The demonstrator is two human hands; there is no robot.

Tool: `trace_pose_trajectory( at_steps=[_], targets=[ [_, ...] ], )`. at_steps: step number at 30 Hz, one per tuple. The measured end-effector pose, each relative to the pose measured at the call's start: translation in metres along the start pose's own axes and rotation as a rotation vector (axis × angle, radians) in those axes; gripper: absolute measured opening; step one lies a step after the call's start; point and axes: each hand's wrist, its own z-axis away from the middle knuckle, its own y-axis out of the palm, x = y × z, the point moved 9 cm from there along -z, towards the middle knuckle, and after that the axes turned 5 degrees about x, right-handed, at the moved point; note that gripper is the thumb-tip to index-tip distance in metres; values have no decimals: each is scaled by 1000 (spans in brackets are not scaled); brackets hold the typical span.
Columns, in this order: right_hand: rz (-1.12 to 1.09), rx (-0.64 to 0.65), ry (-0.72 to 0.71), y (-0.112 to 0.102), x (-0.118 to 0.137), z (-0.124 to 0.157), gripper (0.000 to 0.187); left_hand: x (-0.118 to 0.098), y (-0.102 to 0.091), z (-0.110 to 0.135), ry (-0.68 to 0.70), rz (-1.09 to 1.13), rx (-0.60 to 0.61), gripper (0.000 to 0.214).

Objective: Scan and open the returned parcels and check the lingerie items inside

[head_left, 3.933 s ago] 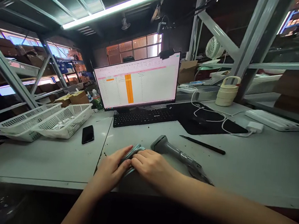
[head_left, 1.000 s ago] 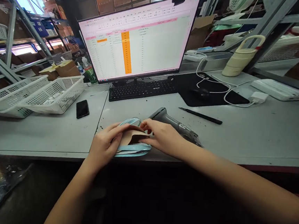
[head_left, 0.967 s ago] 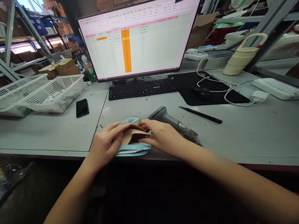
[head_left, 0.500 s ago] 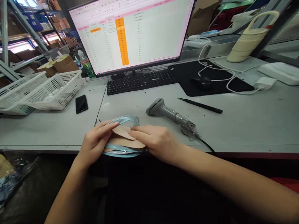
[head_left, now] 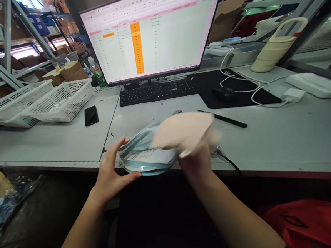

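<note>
My left hand [head_left: 111,173] grips the left side of a clear pouch with light blue edging [head_left: 150,169], thumb below and fingers along its upper side. The pouch gapes, and a white sheet with print [head_left: 148,156] shows inside. My right hand [head_left: 197,161], blurred by motion, holds a thin beige curved pad [head_left: 182,131] above the pouch's right end. The pad is smeared, and whether it is one layer or several I cannot tell. Behind it, a grey handheld scanner [head_left: 177,112] is mostly hidden.
A monitor [head_left: 173,36] stands behind a keyboard [head_left: 156,92]. Rightward are a mouse [head_left: 224,92], a black pen-like tool [head_left: 231,121] and a white cable [head_left: 255,89]. A phone [head_left: 91,116] and white baskets [head_left: 62,107] lie left. A red bag [head_left: 304,221] is at lower right.
My right hand has pulled the beige pad up and right, out of the pouch. The pouch has opened wider, showing the printed sheet. The pad now covers most of the scanner.
</note>
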Motion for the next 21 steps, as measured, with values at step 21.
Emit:
trace_pose_trajectory(
  at_steps=[21],
  targets=[
    [-16,-168,72,-22,8,8,38,-29,70,-20,306,-475,364,49]
  ],
)
